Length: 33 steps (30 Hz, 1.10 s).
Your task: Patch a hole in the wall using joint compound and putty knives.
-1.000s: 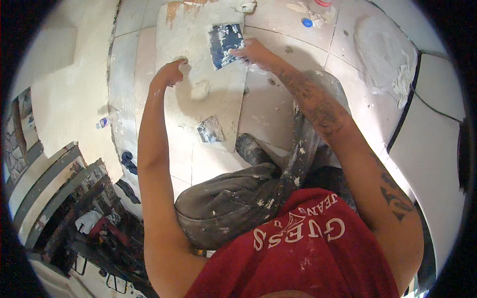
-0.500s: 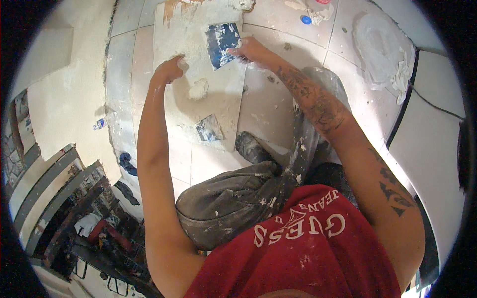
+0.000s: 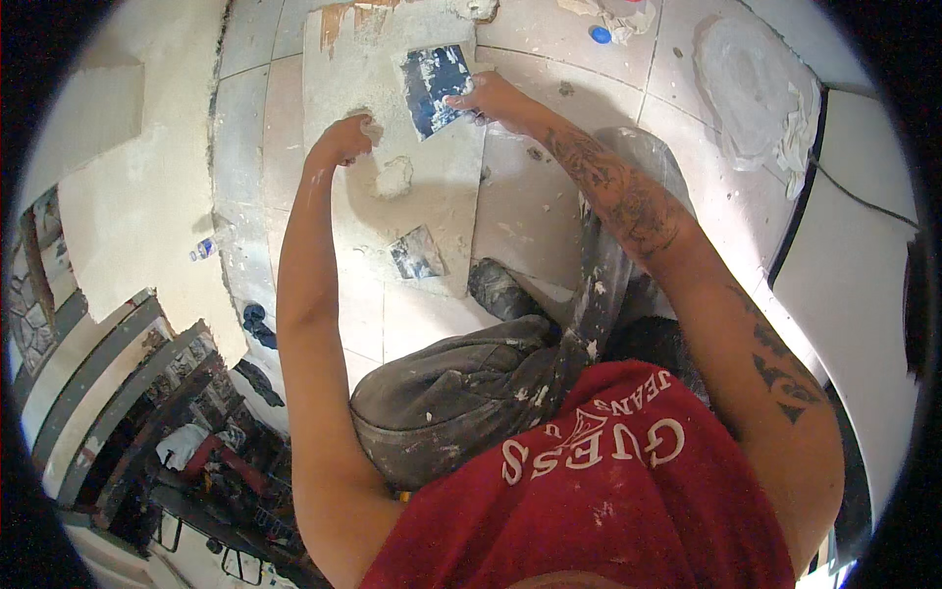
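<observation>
A pale, plaster-smeared board [image 3: 392, 29] lies on the tiled floor before my crossed legs. My right hand [image 3: 476, 98] grips a dark blue square sheet [image 3: 432, 74], smeared with white, at its right edge, over the board. My left hand [image 3: 345, 139] is at the board's left, fingers curled at a roughened patch; whether something small is in them I cannot make out. Just below it is a raised white plaster patch [image 3: 394, 177]. A smaller speckled square piece [image 3: 417, 252] lies lower on the board.
A blue lid [image 3: 600, 34] and crumpled paper lie at the top. A milky, crusted plastic sheet [image 3: 736, 88] lies right, beside a cable [image 3: 863, 204]. A small bottle [image 3: 202, 249] and dark cloth [image 3: 258, 324] are left. Dark cluttered furniture [image 3: 177, 461] fills the lower left.
The blue sheet and my right hand have shifted slightly left. My left index finger, extended earlier, is now more curled, and the hand is slightly farther right.
</observation>
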{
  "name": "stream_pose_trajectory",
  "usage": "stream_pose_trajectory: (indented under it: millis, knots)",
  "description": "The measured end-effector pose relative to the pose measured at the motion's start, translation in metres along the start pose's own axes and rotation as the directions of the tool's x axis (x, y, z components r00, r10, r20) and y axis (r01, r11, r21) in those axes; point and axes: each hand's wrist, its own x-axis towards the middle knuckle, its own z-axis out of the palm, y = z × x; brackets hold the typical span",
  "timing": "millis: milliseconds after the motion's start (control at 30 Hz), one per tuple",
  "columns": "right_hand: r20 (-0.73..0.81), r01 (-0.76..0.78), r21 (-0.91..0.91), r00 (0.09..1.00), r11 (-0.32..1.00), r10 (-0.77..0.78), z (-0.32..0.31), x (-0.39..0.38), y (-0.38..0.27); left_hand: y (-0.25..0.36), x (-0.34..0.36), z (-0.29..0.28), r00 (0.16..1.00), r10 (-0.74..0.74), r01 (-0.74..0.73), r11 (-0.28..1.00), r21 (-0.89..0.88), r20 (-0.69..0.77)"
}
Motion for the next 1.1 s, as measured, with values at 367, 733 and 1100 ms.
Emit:
stream_pose_trajectory:
  millis: [367, 733, 1100]
  knots:
    - [-0.033, -0.042, -0.07, 0.999, 0.997, 0.039, 0.0, -0.001, -0.001, -0.002, -0.003, -0.003, 0.99, 0.073, -0.079, 0.996, -0.042, -0.117]
    - [0.036, 0.029, -0.014, 0.999, 0.999, -0.029, -0.001, -0.002, 0.0, -0.013, 0.007, 0.007, 0.999, -0.002, -0.001, 0.998, -0.065, -0.044]
    - [0.053, 0.032, 0.102, 0.998, 0.994, -0.037, -0.001, -0.008, -0.005, 0.013, 0.01, 0.011, 0.999, 0.026, -0.026, 1.0, 0.012, 0.037]
